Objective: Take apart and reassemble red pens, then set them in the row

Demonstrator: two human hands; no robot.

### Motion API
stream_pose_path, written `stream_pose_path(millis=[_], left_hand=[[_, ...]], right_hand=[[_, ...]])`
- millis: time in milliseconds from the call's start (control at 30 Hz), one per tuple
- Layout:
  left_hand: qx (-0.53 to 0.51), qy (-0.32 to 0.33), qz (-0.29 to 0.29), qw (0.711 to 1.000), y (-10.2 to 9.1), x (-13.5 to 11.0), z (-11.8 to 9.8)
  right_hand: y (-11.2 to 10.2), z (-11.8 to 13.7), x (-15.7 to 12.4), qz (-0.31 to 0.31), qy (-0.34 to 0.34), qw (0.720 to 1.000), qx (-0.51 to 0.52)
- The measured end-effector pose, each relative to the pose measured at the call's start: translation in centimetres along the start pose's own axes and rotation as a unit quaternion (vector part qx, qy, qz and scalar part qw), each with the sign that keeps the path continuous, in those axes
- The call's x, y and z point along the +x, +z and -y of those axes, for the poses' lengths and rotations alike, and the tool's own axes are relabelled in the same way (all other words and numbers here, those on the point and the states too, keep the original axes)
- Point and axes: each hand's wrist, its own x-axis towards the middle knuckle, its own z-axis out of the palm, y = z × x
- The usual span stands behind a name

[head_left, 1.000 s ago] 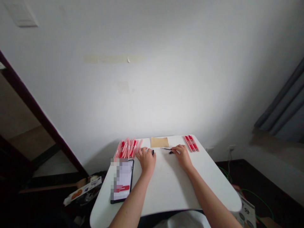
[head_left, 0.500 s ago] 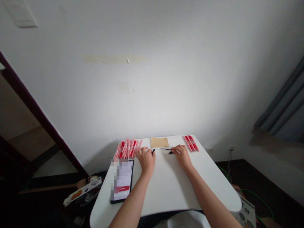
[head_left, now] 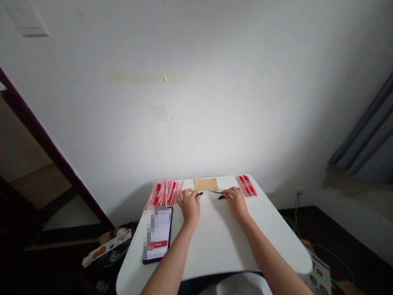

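Note:
My left hand (head_left: 188, 203) is closed, with a short black piece (head_left: 199, 194), perhaps a pen part, between thumb and fingers. Pinched in my right hand (head_left: 233, 199) is a thin dark pen refill (head_left: 217, 192), its slim end pointing left toward the black piece. A narrow gap seems to lie between the two. Under my right fingertips a second small black piece (head_left: 221, 197) shows, and I cannot tell whether it is held or lies on the table. Just beyond both hands lies a tan rectangular sheet (head_left: 206, 184).
A pile of pink and red pens (head_left: 164, 192) lies at the back left of the white table (head_left: 215, 246). Several more pens (head_left: 247, 185) lie side by side at the back right. A tablet or large phone (head_left: 158, 235) rests beside my left forearm. Behind stands the wall (head_left: 202, 135).
The black piece in my left hand has turned from steep to nearly level and shifted slightly right. The refill's tip has come up a little, toward that piece.

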Motion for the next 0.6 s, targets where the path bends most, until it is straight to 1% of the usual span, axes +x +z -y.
stream_pose_path(millis=[267, 600], left_hand=[[-0.013, 0.006, -0.009, 1.0, -0.09, -0.02, -0.07], [-0.005, 0.033, -0.016, 0.999, -0.14, -0.1, -0.17]], right_hand=[[0.27, -0.32, -0.04, 0.005, -0.008, 1.0, -0.006], [0.06, 0.23, -0.15, 0.019, -0.009, 1.0, -0.012]])
